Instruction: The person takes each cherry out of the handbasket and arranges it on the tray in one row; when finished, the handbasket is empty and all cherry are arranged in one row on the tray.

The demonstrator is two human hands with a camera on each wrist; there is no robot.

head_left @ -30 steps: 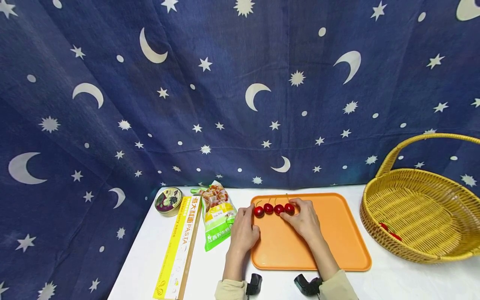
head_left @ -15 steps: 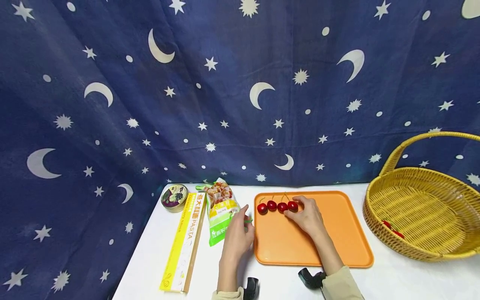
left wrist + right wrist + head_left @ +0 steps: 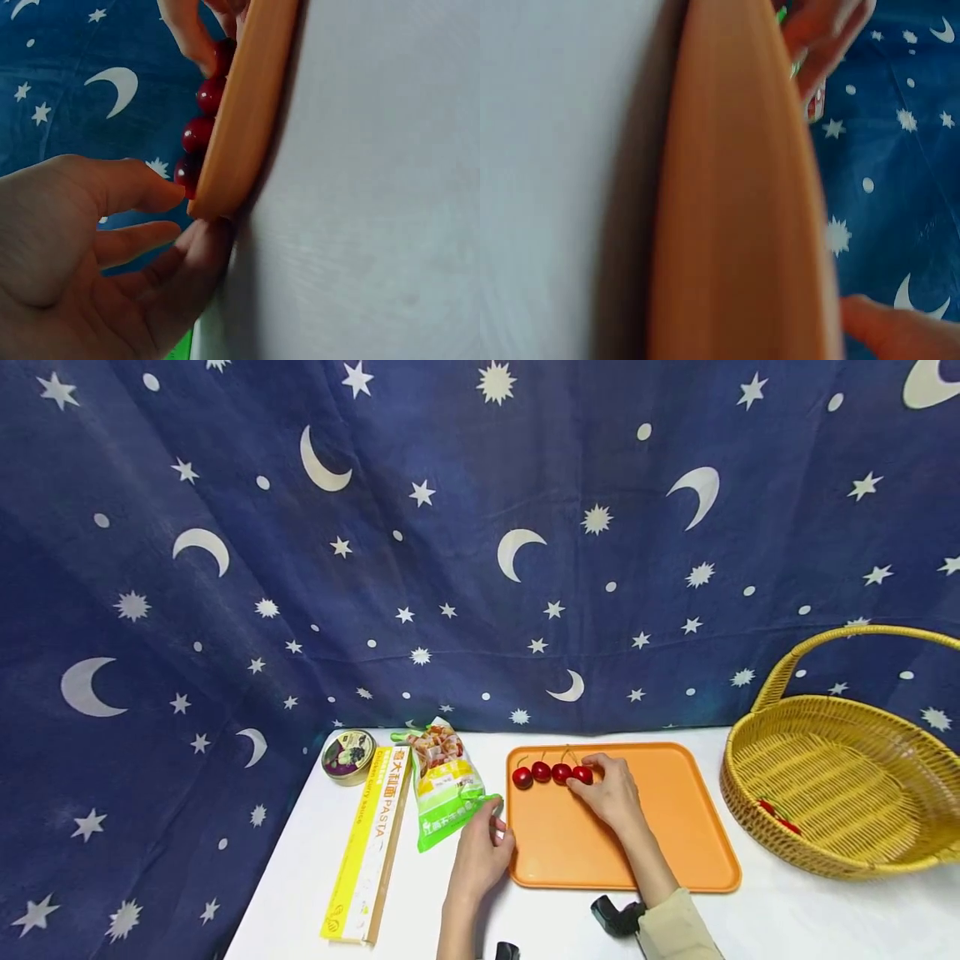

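Several dark red cherries (image 3: 541,772) with stems stand in a row near the far left corner of an orange tray (image 3: 615,856). At the right end of that row, my right hand (image 3: 615,797) pinches the last cherry (image 3: 582,775) between thumb and fingers. My left hand (image 3: 482,853) is at the tray's left edge, fingers loosely bent and holding nothing. In the left wrist view its thumb (image 3: 142,187) overlaps the tray's corner near the closest cherry (image 3: 186,174). The right wrist view mostly shows the tray's side wall (image 3: 739,187).
Left of the tray lie a green snack bag (image 3: 442,789), a long yellow-and-white pasta box (image 3: 367,843) and a round tin (image 3: 348,756). A wicker basket (image 3: 832,860) with red peppers (image 3: 780,818) inside stands at the right. A star-patterned curtain (image 3: 450,568) hangs behind the white table.
My left hand has left the leftmost cherry, swung left off the tray and come down beside its left edge. My right hand stays at the rightmost cherry. The head view shifted slightly.
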